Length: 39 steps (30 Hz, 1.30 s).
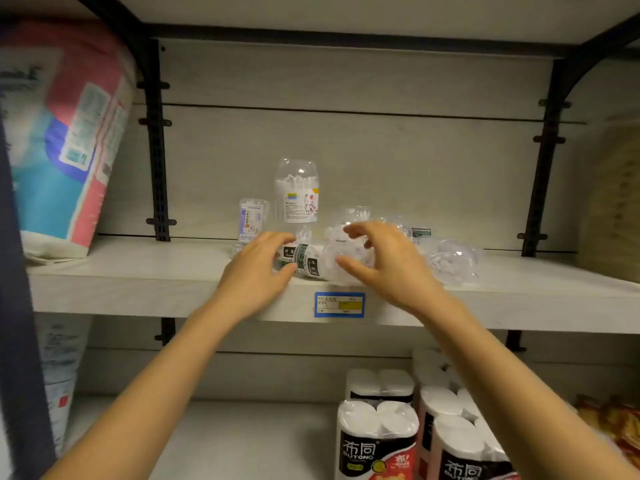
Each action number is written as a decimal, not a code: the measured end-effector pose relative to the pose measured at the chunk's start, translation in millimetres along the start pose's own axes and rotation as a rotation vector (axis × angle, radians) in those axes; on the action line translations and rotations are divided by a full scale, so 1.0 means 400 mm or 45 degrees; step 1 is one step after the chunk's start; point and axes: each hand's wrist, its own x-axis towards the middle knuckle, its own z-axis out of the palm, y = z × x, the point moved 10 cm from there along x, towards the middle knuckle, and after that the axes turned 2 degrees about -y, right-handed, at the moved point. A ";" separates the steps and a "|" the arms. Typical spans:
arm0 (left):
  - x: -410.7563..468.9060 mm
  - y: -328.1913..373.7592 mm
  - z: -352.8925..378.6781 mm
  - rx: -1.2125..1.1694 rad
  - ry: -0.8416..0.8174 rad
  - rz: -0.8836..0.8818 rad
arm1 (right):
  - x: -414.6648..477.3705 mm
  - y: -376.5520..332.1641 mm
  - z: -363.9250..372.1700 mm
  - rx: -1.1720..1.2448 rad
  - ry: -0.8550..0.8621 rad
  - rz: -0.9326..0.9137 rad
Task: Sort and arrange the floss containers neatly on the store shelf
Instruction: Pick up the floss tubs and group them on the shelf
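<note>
Right hand [384,261] spread wide, thumb and fingers bracketing a toppled clear floss container [341,259], not closed on it. Left hand [258,263], half-curled, meets the green-labelled container [304,258] lying at the shelf [138,275] front; blur hides whether it grips. An upright container [297,192] stands behind.

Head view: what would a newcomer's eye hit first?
The left hand and right hand reach in at mid-frame on either side of a green-labelled floss container lying on its side near the front of the shelf. Behind it a bear-labelled container stands upright, and clear containers lie toppled to the right. On the lower shelf, at bottom right, stand packs of paper rolls.
</note>
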 end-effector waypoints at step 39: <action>-0.078 0.163 -0.138 -0.080 0.067 0.268 | 0.092 -0.139 -0.059 0.454 -0.673 -0.058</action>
